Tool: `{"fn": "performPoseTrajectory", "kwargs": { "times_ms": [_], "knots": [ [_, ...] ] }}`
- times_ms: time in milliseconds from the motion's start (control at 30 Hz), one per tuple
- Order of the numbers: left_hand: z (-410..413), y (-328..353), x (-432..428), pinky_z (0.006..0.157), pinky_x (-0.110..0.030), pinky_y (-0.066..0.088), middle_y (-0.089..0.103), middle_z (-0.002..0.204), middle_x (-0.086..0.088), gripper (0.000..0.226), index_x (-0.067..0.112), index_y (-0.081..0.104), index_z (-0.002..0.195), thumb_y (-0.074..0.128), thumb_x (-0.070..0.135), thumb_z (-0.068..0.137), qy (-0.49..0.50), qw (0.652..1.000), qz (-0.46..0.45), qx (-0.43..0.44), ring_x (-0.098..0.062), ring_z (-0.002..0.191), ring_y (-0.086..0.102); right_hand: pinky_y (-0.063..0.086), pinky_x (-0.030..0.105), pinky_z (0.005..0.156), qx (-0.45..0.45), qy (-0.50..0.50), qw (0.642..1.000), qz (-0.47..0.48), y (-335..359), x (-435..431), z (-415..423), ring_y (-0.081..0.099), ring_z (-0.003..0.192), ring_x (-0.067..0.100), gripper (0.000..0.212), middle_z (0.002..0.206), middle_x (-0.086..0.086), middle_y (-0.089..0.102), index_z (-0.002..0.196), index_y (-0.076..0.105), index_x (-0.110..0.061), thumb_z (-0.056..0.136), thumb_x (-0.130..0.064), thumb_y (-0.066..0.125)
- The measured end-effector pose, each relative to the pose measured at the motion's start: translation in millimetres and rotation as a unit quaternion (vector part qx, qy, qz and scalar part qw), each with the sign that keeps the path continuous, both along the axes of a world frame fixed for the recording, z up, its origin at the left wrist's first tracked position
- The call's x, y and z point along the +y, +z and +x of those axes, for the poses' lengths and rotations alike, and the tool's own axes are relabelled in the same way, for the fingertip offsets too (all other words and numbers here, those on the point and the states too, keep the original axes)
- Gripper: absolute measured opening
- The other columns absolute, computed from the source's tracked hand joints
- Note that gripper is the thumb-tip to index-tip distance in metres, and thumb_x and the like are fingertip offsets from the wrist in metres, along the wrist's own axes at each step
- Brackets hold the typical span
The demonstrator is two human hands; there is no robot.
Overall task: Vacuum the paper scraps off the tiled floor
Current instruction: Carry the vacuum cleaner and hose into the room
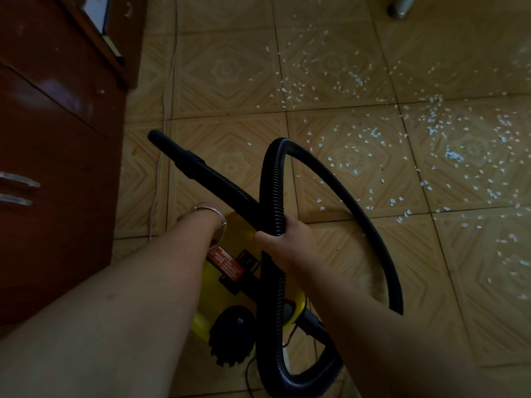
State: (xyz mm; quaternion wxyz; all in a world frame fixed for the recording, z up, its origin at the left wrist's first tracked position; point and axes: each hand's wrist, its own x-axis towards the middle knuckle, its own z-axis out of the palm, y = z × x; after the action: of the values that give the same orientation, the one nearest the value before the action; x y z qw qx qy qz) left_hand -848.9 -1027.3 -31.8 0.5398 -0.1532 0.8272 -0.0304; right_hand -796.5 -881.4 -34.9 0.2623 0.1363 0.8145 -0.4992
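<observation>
A yellow vacuum cleaner (230, 282) stands on the tiled floor (230, 81) directly below the person, its black top (232, 337) nearest the camera. The right hand (287, 239) grips the black ribbed hose (270, 179), fingers and thumb curled round it where its loop crosses over itself above the canister. The left hand (191, 212), a bangle (211, 218) at its wrist, reaches down at the canister's far edge; its fingers are hidden. The hose's nozzle (169, 147) points away towards a dark wooden cabinet (57, 139) on the left. White paper scraps (373, 145) lie scattered over the tiles ahead and to the right, well apart from the nozzle.
</observation>
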Motion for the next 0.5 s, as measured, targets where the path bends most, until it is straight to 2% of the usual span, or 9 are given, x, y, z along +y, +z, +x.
{"fn": "performPoseTrajectory", "kwargs": {
  "times_ms": [33,100,167,233,267,300,367,433,500],
  "knots": [
    [-0.6,-0.9,0.8,0.102,-0.036,0.04,0.05,0.133,-0.016,0.037,-0.001,0.048,0.128,0.051,0.011,0.093,0.058,0.997,-0.009,0.041,-0.032,0.126,0.046,0.055,0.047,0.078,-0.003,-0.002,1.0,-0.004,1.0,0.2,-0.2,0.065,0.082,0.023,0.019,0.081,-0.002,0.062,0.087,0.055,-0.028,0.074,-0.029,0.069],
    [1.9,-5.0,3.9,0.103,-0.04,0.038,0.048,0.132,-0.017,0.042,0.0,0.046,0.126,0.055,0.013,0.088,0.128,0.973,-0.02,0.19,-0.034,0.124,0.044,0.055,0.047,0.078,-0.006,0.0,1.0,-0.001,4.2,1.2,-0.9,0.065,0.082,0.024,0.017,0.081,-0.001,0.063,0.084,0.055,-0.027,0.074,-0.029,0.069],
    [1.5,5.5,14.9,0.101,-0.041,0.035,0.043,0.133,-0.016,0.041,0.002,0.043,0.127,0.053,0.014,0.089,0.167,0.907,0.008,0.385,-0.032,0.123,0.042,0.055,0.046,0.079,-0.008,0.008,1.0,0.001,10.0,2.5,-0.7,0.065,0.083,0.023,0.017,0.082,0.0,0.063,0.083,0.055,-0.027,0.075,-0.029,0.069],
    [-0.7,21.2,31.9,0.087,-0.039,0.04,0.046,0.128,-0.015,0.035,0.005,0.044,0.124,0.047,0.02,0.093,0.183,0.865,0.086,0.459,-0.027,0.11,0.048,0.055,0.045,0.08,-0.008,0.011,1.0,0.001,14.9,3.7,-1.2,0.065,0.082,0.021,0.016,0.083,-0.002,0.064,0.082,0.055,-0.028,0.075,-0.031,0.069],
    [-2.3,29.0,42.8,0.08,-0.037,0.043,0.048,0.125,-0.014,0.038,0.007,0.042,0.125,0.045,0.029,0.095,0.198,0.858,0.135,0.454,-0.025,0.105,0.051,0.055,0.044,0.08,-0.011,0.009,1.0,-0.003,16.5,5.0,-1.7,0.065,0.082,0.02,0.017,0.081,-0.003,0.064,0.08,0.055,-0.029,0.075,-0.032,0.07],
    [-4.6,33.1,53.3,0.08,-0.037,0.045,0.05,0.124,-0.014,0.048,0.01,0.037,0.13,0.046,0.04,0.093,0.213,0.864,0.178,0.419,-0.025,0.105,0.052,0.056,0.043,0.08,-0.018,0.008,1.0,-0.008,19.1,7.4,-1.7,0.065,0.081,0.018,0.018,0.081,-0.004,0.064,0.08,0.055,-0.029,0.075,-0.035,0.071],
    [-10.1,42.4,74.0,0.092,-0.045,0.045,0.049,0.125,-0.014,0.072,0.019,0.021,0.14,0.053,0.053,0.085,0.213,0.894,0.226,0.323,-0.031,0.112,0.052,0.055,0.041,0.081,-0.036,0.017,0.999,-0.019,25.6,15.5,-1.2,0.065,0.082,0.016,0.022,0.083,-0.006,0.065,0.084,0.055,-0.03,0.076,-0.042,0.072],
    [-15.1,51.2,89.1,0.091,-0.041,0.045,0.052,0.12,-0.011,0.082,0.024,0.012,0.143,0.064,0.039,0.081,0.186,0.912,0.243,0.273,-0.029,0.105,0.054,0.054,0.035,0.081,-0.054,0.034,0.998,-0.03,31.9,25.5,2.0,0.063,0.086,0.014,0.026,0.086,-0.009,0.063,0.092,0.056,-0.032,0.077,-0.046,0.072],
    [-19.1,57.4,102.2,0.08,-0.034,0.046,0.055,0.11,-0.008,0.078,0.024,0.015,0.141,0.064,0.02,0.081,0.187,0.906,0.264,0.274,-0.025,0.091,0.057,0.05,0.025,0.077,-0.085,0.019,0.994,-0.07,38.6,39.6,5.4,0.06,0.093,0.01,0.04,0.098,-0.009,0.062,0.112,0.06,-0.029,0.079,-0.048,0.071]
  ]
}}
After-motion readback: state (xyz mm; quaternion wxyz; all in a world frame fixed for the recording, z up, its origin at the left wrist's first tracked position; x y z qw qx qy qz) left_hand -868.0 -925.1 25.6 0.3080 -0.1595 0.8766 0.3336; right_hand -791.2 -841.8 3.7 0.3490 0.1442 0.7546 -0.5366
